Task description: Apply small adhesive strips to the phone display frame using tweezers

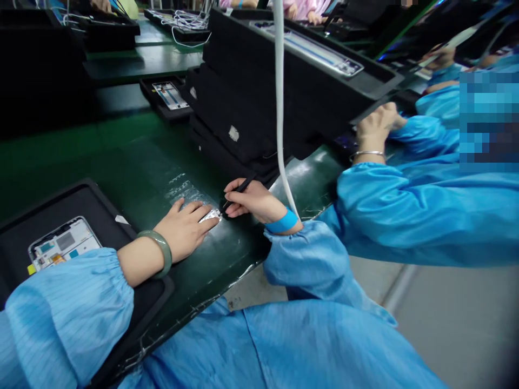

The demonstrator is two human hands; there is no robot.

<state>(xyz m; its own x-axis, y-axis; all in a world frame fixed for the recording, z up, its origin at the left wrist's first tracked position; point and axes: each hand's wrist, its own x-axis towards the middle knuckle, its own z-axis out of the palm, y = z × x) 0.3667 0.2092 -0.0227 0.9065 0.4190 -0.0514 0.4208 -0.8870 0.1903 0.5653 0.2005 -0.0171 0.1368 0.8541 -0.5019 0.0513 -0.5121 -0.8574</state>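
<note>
The green bench (133, 162) runs from near left to far right, with a black tray (93, 210) at near left holding an opened phone frame (60, 248). On the bench just right of that tray lies a small silvery part (211, 216) — the work in hand looks like a fine placing or picking step on it. The left hand (182, 227) lies flat, palm down, fingers spread, its fingertips pinning the part. The right hand (253, 202), wrist resting near the bench edge, is pinched round black tweezers (235, 193) whose tip meets the part. The next move likely needs a steady, light touch — the part could slide.
</note>
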